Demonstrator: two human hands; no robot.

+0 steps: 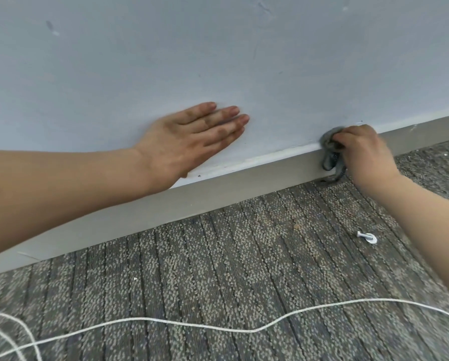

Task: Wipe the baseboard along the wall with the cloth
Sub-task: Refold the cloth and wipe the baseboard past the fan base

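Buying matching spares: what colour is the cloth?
Grey cloth, gripped by the right hand; head view.

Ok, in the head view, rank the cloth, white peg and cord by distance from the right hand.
1. Cloth, gripped in the right hand against the baseboard.
2. White peg, on the carpet out from the wall.
3. Cord, across the carpet, nearest the camera.

Head view: low, close, angled down at baseboard (pixel 244 183), carpet (pixel 218 269); frame tilted.
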